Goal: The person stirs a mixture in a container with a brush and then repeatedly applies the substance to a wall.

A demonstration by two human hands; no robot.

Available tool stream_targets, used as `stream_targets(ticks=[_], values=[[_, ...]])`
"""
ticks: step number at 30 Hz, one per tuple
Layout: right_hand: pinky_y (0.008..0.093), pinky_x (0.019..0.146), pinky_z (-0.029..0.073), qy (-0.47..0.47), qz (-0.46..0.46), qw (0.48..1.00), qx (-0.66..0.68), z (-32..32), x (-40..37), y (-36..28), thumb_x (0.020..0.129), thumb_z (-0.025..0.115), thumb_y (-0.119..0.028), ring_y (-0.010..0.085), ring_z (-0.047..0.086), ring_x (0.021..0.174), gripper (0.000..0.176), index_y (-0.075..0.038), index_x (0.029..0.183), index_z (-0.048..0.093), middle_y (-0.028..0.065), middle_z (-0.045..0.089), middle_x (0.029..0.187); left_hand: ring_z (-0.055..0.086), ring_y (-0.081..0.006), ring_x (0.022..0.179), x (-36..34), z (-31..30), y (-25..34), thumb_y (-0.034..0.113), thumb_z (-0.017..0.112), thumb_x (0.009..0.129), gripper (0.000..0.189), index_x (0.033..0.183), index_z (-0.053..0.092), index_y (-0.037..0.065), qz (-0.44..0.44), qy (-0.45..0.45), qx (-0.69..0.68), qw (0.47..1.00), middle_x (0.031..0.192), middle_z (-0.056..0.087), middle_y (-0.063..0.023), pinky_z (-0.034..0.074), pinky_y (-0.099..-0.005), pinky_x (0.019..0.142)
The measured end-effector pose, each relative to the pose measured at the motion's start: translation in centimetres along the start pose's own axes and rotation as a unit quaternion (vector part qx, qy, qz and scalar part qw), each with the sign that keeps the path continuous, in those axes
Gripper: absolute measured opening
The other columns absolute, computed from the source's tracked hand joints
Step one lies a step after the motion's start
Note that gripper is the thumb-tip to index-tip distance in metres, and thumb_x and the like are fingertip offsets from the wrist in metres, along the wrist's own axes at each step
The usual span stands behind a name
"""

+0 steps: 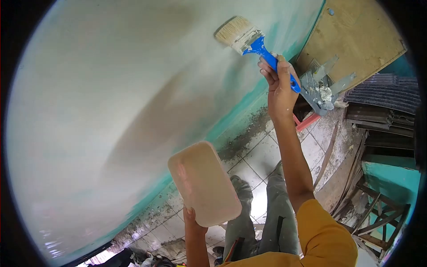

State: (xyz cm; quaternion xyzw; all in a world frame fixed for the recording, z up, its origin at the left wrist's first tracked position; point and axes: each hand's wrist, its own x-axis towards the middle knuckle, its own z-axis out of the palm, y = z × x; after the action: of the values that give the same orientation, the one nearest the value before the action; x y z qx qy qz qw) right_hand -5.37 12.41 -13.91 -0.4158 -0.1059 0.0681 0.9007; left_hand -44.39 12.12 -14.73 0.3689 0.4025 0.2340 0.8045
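My right hand is closed round the blue handle of a wide, flat paintbrush, raised at the upper right. The brush's pale bristles point up and left, close in front of the wall, and white paint smears its ferrule and handle. Lower down, my left hand grips a pale beige rectangular plastic tub by its lower left side. A pinkish streak marks the tub's left part. The wall is whitish, with a turquoise band along its base, and soft shadows fall across it.
A paint-smeared grey stand with a crumpled white lump stands beyond my right wrist, below a tan board. Stacked dark corrugated sheets and a wooden frame are at the right. Dirty white tiles lie underfoot.
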Motion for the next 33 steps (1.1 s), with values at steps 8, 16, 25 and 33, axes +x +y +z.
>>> stream_targets(ticks=[8, 16, 25, 33], values=[[0.0338, 0.087, 0.055, 0.087, 0.129, 0.986, -0.063, -11.8, -5.1, 17.4, 0.1, 0.058, -0.027, 0.0207, 0.069, 0.094, 0.037, 0.005, 0.119, 0.06, 0.0141, 0.069, 0.104, 0.055, -0.0313, 0.119, 0.0, -0.8, 0.0, 0.051, 0.071, 0.083, 0.083, 0.143, 0.038, 0.004, 0.021, 0.0, -0.025, 0.999, 0.133, 0.053, -0.012, 0.05, -0.0481, 0.097], [0.0303, 0.081, 0.055, 0.085, 0.143, 0.961, -0.221, -12.3, -4.6, 19.5, 0.096, 0.062, -0.021, 0.0193, 0.07, 0.082, 0.028, 0.005, 0.108, 0.065, 0.0133, 0.071, 0.092, 0.059, -0.0279, 0.113, -0.7, -2.9, -0.6, 0.053, 0.075, 0.079, 0.089, 0.142, 0.037, 0.002, 0.004, 0.047, -0.036, 0.998, 0.128, 0.055, -0.012, 0.054, -0.0437, 0.091], [0.0312, 0.084, 0.055, 0.029, 0.039, 0.999, 0.024, -1.0, -5.1, 4.8, 0.1, 0.058, -0.027, 0.0197, 0.068, 0.092, 0.038, 0.006, 0.117, 0.06, 0.0139, 0.069, 0.102, 0.06, -0.0299, 0.114, -0.8, -3.7, -0.1, 0.049, 0.066, 0.09, 0.074, 0.142, 0.04, 0.003, 0.02, 0.028, -0.032, 0.999, 0.129, 0.056, -0.0124, 0.054, -0.0456, 0.092], [0.0342, 0.088, 0.054, 0.102, 0.182, 0.975, -0.078, -14.4, -10.8, 23.4, 0.1, 0.059, -0.03, 0.0228, 0.068, 0.099, 0.039, 0.005, 0.118, 0.06, 0.015, 0.068, 0.104, 0.059, -0.0249, 0.113, -1.0, -3.8, 1.0, 0.056, 0.086, 0.066, 0.102, 0.138, 0.039, 0.001, -0.002, 0.12, -0.023, 0.993, 0.125, 0.055, -0.0094, 0.054, -0.0406, 0.091]])
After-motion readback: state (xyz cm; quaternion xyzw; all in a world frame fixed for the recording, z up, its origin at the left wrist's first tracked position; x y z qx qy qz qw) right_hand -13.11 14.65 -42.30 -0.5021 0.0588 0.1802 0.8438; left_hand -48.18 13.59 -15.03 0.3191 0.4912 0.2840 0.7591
